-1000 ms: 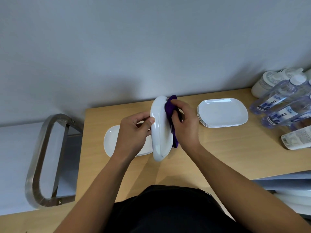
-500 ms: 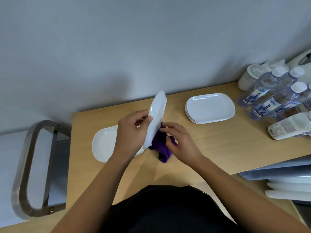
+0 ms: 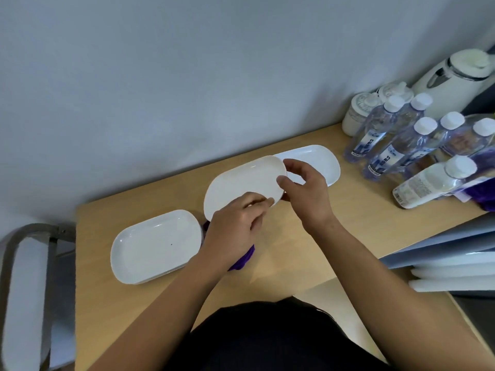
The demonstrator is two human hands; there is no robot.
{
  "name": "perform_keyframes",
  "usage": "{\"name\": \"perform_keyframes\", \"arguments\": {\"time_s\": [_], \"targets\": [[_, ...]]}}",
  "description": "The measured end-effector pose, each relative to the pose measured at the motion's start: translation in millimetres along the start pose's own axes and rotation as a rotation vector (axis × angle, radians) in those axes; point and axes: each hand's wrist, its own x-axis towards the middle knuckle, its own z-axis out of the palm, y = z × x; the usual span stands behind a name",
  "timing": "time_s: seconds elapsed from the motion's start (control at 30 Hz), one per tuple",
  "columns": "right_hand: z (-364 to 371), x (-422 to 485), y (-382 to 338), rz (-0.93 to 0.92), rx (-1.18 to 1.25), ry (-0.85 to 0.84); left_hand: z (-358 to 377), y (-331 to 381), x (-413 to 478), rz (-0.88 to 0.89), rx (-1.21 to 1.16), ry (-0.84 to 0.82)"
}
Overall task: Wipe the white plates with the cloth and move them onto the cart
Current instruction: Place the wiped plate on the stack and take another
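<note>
Both hands hold a white oblong plate (image 3: 242,183) above the wooden table (image 3: 281,266), its face up and nearly flat. My left hand (image 3: 235,228) grips its near edge with the thumb on top. My right hand (image 3: 305,191) pinches its right end. The purple cloth (image 3: 242,259) lies on the table under my left wrist, mostly hidden. A stack of white plates (image 3: 155,245) rests at the table's left end. Another stack of white plates (image 3: 321,162) sits behind my right hand. The metal cart frame (image 3: 16,263) stands left of the table.
Several water bottles (image 3: 388,145), white jars (image 3: 359,113), a white kettle (image 3: 455,79) and a lying white bottle (image 3: 428,183) crowd the table's right end. Another purple cloth (image 3: 482,194) shows at the right edge. White rolls (image 3: 455,274) lie lower right.
My right hand left the purple cloth on the table and took the plate's right end. The plate turned from standing on edge to nearly flat, face up.
</note>
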Motion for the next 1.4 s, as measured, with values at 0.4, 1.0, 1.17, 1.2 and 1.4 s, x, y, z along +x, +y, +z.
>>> {"name": "perform_keyframes", "arguments": {"time_s": [0.4,1.0,1.17,1.2,1.4], "targets": [[-63,52,40,0.139,0.16,0.216,15,-36,44,-0.752,-0.372,-0.087],[-84,118,64,0.087,-0.174,0.304,67,-34,107,-0.759,-0.389,0.148],[-93,127,61,0.094,-0.169,0.296,79,-45,111,-0.82,-0.402,0.093],[-95,128,61,0.086,-0.181,0.294,81,-44,112,-0.82,-0.409,0.084],[-99,129,65,0.005,-0.341,0.308,90,-42,116,-0.838,-0.395,0.041]]}}
